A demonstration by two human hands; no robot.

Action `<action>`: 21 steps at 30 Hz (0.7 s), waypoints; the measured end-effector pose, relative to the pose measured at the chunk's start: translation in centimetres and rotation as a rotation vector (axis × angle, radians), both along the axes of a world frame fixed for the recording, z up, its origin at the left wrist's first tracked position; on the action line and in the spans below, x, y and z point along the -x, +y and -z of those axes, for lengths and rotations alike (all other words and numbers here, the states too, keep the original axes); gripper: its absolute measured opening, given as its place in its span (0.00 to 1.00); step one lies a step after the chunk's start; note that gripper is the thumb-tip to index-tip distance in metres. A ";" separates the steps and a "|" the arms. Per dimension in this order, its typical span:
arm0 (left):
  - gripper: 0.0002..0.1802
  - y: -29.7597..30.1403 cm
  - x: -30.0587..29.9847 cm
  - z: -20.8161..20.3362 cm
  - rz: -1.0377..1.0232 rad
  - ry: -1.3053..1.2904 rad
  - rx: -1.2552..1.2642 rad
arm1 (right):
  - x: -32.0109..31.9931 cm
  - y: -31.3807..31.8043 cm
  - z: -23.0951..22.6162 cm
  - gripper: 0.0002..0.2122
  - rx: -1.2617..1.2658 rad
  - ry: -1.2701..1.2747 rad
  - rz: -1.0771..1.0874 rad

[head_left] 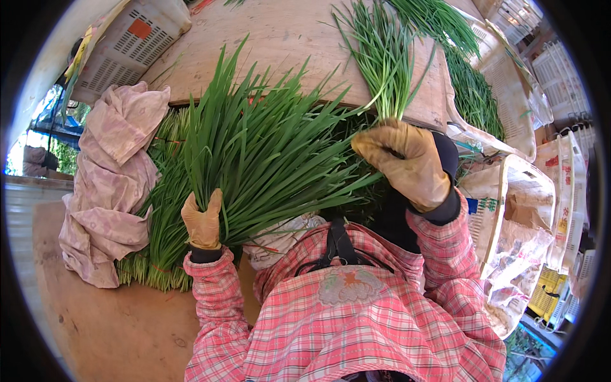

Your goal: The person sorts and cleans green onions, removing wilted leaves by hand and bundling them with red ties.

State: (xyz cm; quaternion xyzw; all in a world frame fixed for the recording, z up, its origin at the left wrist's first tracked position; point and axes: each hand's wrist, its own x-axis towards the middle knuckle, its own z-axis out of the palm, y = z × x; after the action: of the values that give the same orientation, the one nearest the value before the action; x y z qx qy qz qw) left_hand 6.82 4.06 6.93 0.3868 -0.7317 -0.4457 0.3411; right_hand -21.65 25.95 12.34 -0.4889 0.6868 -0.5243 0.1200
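Note:
My left hand (203, 219), in a tan glove, is closed around the lower part of a large bunch of garlic chives (254, 137). Its long green leaves fan out up and to the right. My right hand (404, 162), in a stained tan glove, is raised right of that bunch with its fingers curled together. Whatever may be between those fingers is hidden. Just beyond it, a smaller bunch of garlic chives (384, 67) lies on the wooden board, its pale stem ends reaching the glove's upper edge. Whether they touch I cannot tell.
Stacked garlic chives (167, 219) lie at left beside a crumpled pinkish cloth (114, 184). The wooden board (267, 32) spans the far side. A white crate (137, 44) stands far left. At right are a crate with more chives (474, 95) and a paper-lined crate (519, 223).

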 end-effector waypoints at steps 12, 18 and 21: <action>0.14 0.1 0.4 -0.6 -0.002 -0.024 -0.005 | -1.0 -5.9 6.1 0.07 -0.148 0.523 -0.045; 0.14 -0.1 -0.2 0.1 -0.016 -0.014 0.015 | -1.3 -4.7 6.5 0.05 0.110 -0.428 0.108; 0.14 0.0 0.0 0.1 -0.035 -0.003 0.004 | 0.5 -3.8 6.4 0.08 0.090 -0.366 0.100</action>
State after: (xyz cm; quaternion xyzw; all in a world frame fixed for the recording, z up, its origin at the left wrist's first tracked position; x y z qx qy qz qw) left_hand 6.81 4.10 6.85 0.3997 -0.7261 -0.4376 0.3485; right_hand -22.18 22.19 5.96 -0.3553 0.6528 -0.6401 0.1946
